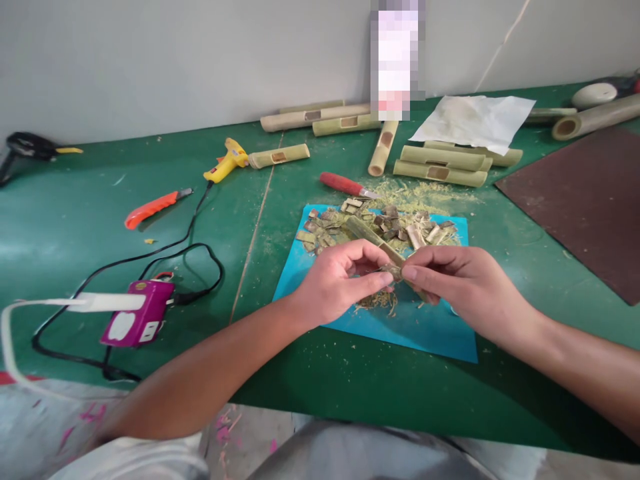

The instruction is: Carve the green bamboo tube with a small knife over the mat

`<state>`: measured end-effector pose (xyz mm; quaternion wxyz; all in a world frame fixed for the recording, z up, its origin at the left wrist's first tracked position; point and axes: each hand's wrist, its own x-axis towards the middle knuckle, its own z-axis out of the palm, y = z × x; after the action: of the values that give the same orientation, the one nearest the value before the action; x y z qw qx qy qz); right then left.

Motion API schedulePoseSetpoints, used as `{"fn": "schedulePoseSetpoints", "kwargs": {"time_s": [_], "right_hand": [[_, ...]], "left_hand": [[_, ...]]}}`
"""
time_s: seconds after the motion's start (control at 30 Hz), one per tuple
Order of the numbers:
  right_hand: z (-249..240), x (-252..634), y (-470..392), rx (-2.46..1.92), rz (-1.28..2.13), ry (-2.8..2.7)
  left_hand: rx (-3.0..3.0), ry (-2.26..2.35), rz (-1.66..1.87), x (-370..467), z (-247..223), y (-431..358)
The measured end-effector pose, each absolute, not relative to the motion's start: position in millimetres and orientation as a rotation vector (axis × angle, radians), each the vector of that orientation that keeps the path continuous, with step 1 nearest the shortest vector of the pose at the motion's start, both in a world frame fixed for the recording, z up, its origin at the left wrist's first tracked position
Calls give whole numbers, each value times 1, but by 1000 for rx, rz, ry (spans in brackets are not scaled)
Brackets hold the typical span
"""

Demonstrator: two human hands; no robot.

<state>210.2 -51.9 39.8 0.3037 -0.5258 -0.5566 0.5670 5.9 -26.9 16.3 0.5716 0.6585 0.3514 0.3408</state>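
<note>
Bamboo chip (393, 270), small and partly hidden by the fingers, was between the two hands, over the middle of a blue sheet (293, 277) on the green tabletop (350, 393). The left hand (337, 280) grasped it from one side between thumb and curled fingers; the right hand (453, 280) pinched it from the other side, the fingertips of both nearly meeting. A split bamboo tube (373, 237) ran slantwise beneath the hands, its far end showing beyond them and its near end partly covered by the right hand. Whether either hand also pressed on the tube, I could not tell.

Loose bamboo pieces (320, 230) were heaped just past the fingers, along the sheet's far part, and thin shavings (377, 303) lay on its nearer side. Just beyond the sheet was a red-handled knife (345, 183), with pale sawdust (425, 195) to its right. Farther back rested notched bamboo tubes (443, 167), some partly under white paper (473, 123). To the left lay a yellow glue gun (225, 162), an orange utility knife (153, 210) and a purple power strip (143, 313); a brown board (580, 207) lay at the right.
</note>
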Motion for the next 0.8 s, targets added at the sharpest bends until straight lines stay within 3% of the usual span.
{"fn": "schedulePoseSetpoints", "kwargs": {"time_s": [0.13,0.27,0.37,0.8], "right_hand": [[37,215,-54,-1452,1146,-1669],[27,222,-56,-1405,419,-2143],[18,224,-58,-1440,-9,-2417],[9,220,-61,-1409,-17,-2510]], "left_hand": [[1679,918,880,-1,10,-16],[2294,1166,1139,-21,0,11],[2696,1120,1133,-31,-7,27],[2797,1002,1045,-30,-19,38]]}}
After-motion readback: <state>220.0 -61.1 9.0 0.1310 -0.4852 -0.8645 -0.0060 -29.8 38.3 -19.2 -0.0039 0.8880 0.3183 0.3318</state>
